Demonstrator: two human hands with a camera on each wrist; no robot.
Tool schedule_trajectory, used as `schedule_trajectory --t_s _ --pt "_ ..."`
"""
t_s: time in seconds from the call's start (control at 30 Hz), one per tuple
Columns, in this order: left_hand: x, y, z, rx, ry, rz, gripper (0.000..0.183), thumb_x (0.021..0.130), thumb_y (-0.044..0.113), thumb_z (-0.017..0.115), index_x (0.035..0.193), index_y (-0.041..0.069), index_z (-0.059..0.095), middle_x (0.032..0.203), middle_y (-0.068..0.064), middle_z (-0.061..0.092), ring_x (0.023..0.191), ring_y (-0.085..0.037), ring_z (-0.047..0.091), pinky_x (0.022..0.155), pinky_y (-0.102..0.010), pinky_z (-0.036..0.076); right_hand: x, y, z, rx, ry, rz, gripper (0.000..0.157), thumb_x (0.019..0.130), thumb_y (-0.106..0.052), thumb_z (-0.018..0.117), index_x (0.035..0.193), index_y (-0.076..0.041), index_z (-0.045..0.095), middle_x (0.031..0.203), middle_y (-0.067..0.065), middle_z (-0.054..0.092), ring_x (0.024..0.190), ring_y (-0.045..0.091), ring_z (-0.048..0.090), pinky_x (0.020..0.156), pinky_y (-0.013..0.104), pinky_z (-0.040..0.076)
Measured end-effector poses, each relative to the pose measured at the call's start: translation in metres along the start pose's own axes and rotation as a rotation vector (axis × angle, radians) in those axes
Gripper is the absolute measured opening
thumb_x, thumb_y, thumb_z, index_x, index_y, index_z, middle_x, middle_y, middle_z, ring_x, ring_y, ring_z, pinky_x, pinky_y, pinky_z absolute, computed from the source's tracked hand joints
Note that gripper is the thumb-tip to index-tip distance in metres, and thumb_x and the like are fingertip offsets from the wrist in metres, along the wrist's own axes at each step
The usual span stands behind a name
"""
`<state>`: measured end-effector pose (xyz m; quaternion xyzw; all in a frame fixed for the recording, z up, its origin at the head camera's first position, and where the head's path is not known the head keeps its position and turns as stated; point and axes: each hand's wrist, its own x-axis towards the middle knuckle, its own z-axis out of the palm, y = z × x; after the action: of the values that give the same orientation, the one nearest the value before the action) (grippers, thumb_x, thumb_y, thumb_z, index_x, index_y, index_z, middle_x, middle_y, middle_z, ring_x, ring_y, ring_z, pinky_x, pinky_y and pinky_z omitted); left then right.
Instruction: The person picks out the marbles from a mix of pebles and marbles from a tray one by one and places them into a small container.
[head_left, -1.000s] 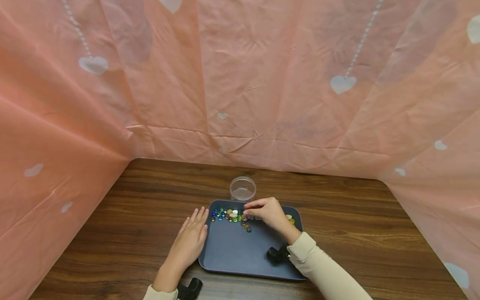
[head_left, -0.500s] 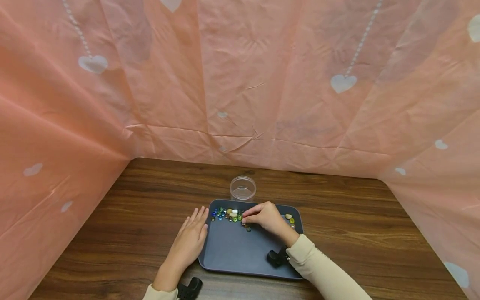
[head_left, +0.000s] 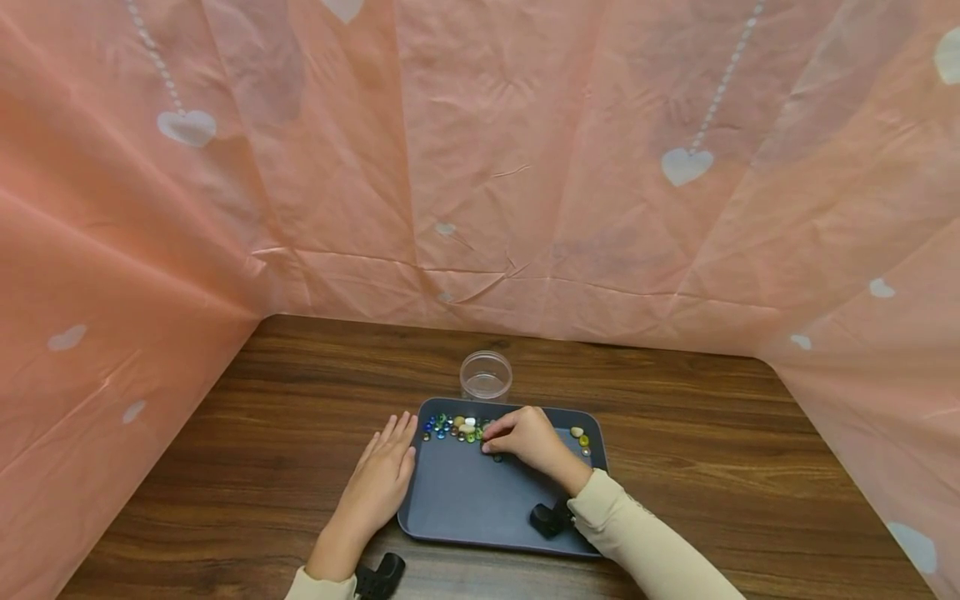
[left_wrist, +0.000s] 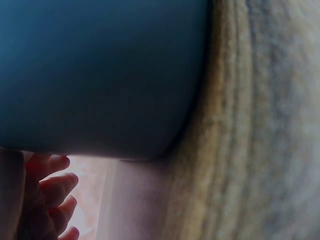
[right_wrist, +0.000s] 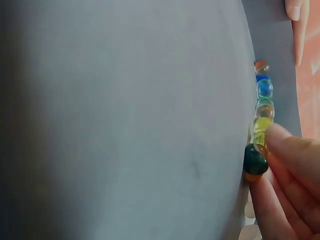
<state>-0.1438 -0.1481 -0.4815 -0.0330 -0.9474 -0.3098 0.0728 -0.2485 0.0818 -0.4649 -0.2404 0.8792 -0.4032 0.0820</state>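
In the head view a dark grey tray [head_left: 472,508] holds a row of glass marbles [head_left: 441,425] and pale pebbles [head_left: 467,430] along its far side. My right hand [head_left: 528,437] reaches over this row, thumb and forefinger pinching at an amber marble [right_wrist: 253,177]. The right wrist view has a dark green marble [right_wrist: 256,160] in front of it, partly covering it between the fingertips. Straight fingers of my left hand [head_left: 382,479] lie along the tray's left rim, the palm on the table side.
Just beyond the tray stands a clear round tub [head_left: 486,377]. At the tray's right end lie a beige pebble [head_left: 577,432], a yellow marble [head_left: 583,441] and a clear one [head_left: 586,452]. A pink curtain [head_left: 480,167] surrounds the wooden table [head_left: 697,442].
My right hand has come slightly left and nearer to me, down onto the amber marbles in front of the row. The left hand has stayed put.
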Motion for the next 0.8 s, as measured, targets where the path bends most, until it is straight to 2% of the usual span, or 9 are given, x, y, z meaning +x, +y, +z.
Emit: schedule_trajectory --t_s 0.2,0.33,0.43,0.6,0.7,0.8 --pt "0.002 -0.001 0.0 -0.003 -0.002 -0.006 0.048 0.105 0.018 0.045 0.149 0.001 0.042 0.158 -0.017 0.038 0.151 -0.035 0.029 0.123 -0.056 0.022 0.002 -0.001 0.002 -0.054 0.006 -0.034 0.008 0.076 -0.013 0.085 0.083 -0.01 0.082 0.083 0.003 0.079 0.083 0.014 0.074 0.064 0.018 0.055" --pt "0.002 -0.001 0.001 -0.012 -0.007 -0.01 0.048 0.105 0.019 0.044 0.15 0.001 0.041 0.158 -0.016 0.038 0.151 -0.034 0.029 0.124 -0.056 0.021 0.001 0.001 0.0 0.02 0.002 0.025 0.008 0.077 -0.016 0.085 0.083 -0.011 0.082 0.083 0.003 0.079 0.081 0.01 0.073 0.065 0.02 0.056" --pt "0.001 -0.001 0.001 -0.01 -0.005 -0.003 0.048 0.105 0.018 0.045 0.149 0.0 0.042 0.157 -0.017 0.039 0.15 -0.036 0.03 0.123 -0.056 0.022 0.0 0.004 -0.002 0.194 -0.013 0.129 0.013 0.078 -0.016 0.084 0.088 -0.007 0.082 0.085 0.007 0.079 0.079 0.007 0.072 0.068 0.023 0.059" --pt "0.0 -0.001 0.001 -0.01 -0.006 -0.007 0.048 0.105 0.018 0.046 0.149 0.0 0.042 0.157 -0.017 0.039 0.15 -0.035 0.029 0.123 -0.056 0.022 0.001 0.005 -0.006 0.541 -0.031 0.26 0.029 0.085 -0.01 0.077 0.106 0.01 0.073 0.092 0.012 0.078 0.082 0.011 0.075 0.08 0.03 0.062" --pt "0.0 -0.001 0.0 -0.01 0.0 -0.001 0.048 0.105 0.017 0.046 0.149 0.0 0.043 0.157 -0.017 0.039 0.15 -0.036 0.03 0.123 -0.056 0.023 0.001 0.004 -0.011 0.688 -0.039 0.281 0.035 0.09 -0.006 0.07 0.117 0.016 0.065 0.096 0.009 0.078 0.087 0.011 0.075 0.086 0.031 0.061" --pt "0.0 -0.001 0.0 -0.005 0.005 0.005 0.047 0.105 0.017 0.045 0.149 0.0 0.043 0.157 -0.018 0.04 0.15 -0.036 0.03 0.123 -0.056 0.023 0.003 0.003 -0.015 0.836 -0.034 0.306 0.036 0.094 -0.003 0.064 0.124 0.017 0.06 0.096 0.004 0.077 0.09 0.009 0.074 0.089 0.027 0.059"
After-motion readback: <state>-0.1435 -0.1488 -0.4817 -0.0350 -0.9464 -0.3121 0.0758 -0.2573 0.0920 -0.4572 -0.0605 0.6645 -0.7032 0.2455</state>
